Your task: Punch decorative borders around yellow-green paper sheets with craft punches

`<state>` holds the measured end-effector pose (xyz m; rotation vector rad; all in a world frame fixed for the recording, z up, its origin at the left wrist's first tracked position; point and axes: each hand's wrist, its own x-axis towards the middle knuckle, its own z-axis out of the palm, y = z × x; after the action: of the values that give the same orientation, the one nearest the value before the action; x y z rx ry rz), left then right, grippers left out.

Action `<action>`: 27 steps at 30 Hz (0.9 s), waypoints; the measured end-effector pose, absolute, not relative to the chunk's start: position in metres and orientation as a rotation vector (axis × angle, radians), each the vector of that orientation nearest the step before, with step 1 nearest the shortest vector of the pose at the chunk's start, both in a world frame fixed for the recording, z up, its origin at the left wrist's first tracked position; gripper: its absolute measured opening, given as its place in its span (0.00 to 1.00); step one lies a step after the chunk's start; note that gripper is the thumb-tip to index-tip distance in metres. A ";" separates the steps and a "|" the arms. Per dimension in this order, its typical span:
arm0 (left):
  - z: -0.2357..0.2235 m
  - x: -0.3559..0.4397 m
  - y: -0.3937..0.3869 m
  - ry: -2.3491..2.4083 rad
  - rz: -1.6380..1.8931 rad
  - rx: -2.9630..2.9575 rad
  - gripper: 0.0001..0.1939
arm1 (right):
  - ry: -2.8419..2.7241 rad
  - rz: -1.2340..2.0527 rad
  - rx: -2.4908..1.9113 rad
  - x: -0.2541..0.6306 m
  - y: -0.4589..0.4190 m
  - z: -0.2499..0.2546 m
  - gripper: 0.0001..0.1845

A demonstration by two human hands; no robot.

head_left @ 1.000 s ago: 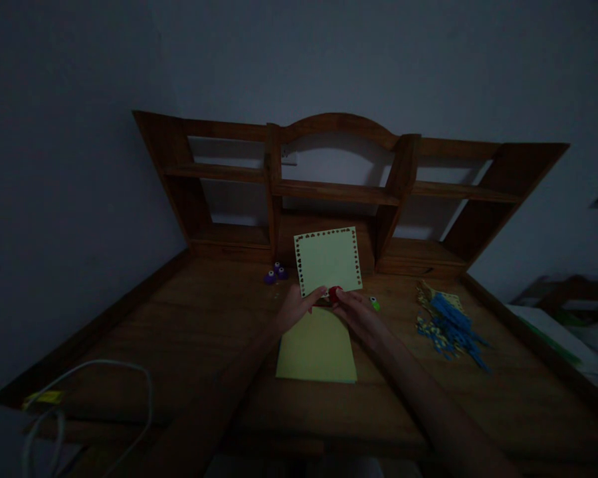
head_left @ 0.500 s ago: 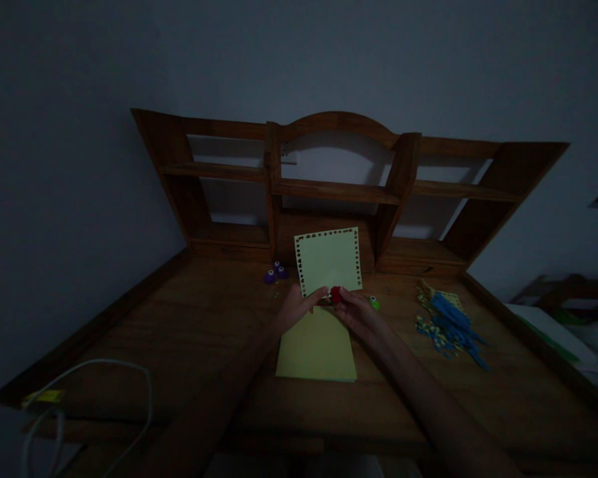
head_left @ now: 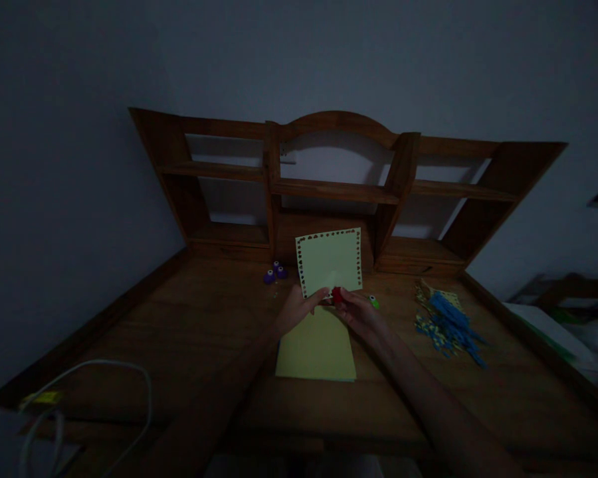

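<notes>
Card (head_left: 329, 262) slants toward the back edge of the worktop (head_left: 214, 318), the left hand (head_left: 295, 311) pinching its near edge just left of the red punch (head_left: 337, 295) gripped by the right hand (head_left: 363, 315).

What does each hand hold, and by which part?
Left hand: the cutout-bordered sheet, by its lower edge. Right hand: the red object, apparently by its right side.

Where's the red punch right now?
In the head view it's near the middle: the red punch is in the right hand, at the bottom edge of the hole-bordered sheet, just right of the left hand.
</notes>
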<state>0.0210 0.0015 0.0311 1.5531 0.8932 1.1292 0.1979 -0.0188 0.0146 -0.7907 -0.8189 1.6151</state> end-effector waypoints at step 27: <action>0.018 0.021 0.010 0.776 1.142 1.490 0.20 | -0.867 1.404 -0.953 0.196 -0.016 0.008 0.14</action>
<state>0.0214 0.0097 0.0183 1.4896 0.7757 1.1416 0.1961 -0.0156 0.0076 -0.9532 -0.8674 1.4043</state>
